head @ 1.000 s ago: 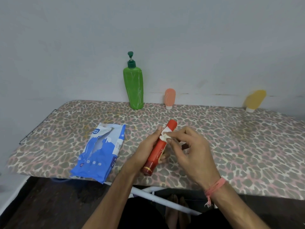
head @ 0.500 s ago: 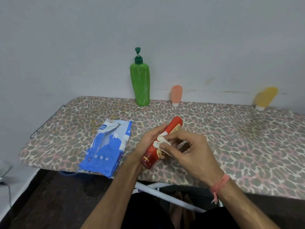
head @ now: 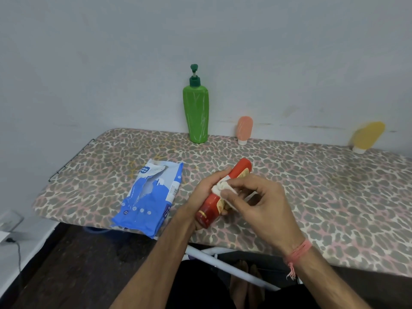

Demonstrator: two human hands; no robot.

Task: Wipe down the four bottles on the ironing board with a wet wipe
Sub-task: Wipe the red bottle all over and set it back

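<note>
I see the right hand [head: 260, 210] with thumb and fingers pinched on a crumpled white wet wipe [head: 221, 188], pressing it against the side of the red bottle [head: 219, 198]. The left hand [head: 204, 192] is wrapped around that bottle from the left, fingers curled behind it, holding it tilted above the near part of the ironing board [head: 312, 186], its base toward me and its rounded top pointing away. A pink thread band [head: 299, 253] circles the right wrist. Left of the hands, a blue packet of wipes [head: 149, 197] lies flat on the board, its near end overhanging the front edge. At the far edge, against the wall [head: 200, 30], stand three more bottles: a tall green pump bottle [head: 195, 114], just right of it a small orange tube [head: 244, 129] on its white cap, and well apart to the right a yellow tube [head: 367, 137], leaning. Beneath the board I see a white frame leg [head: 223, 264].
</note>
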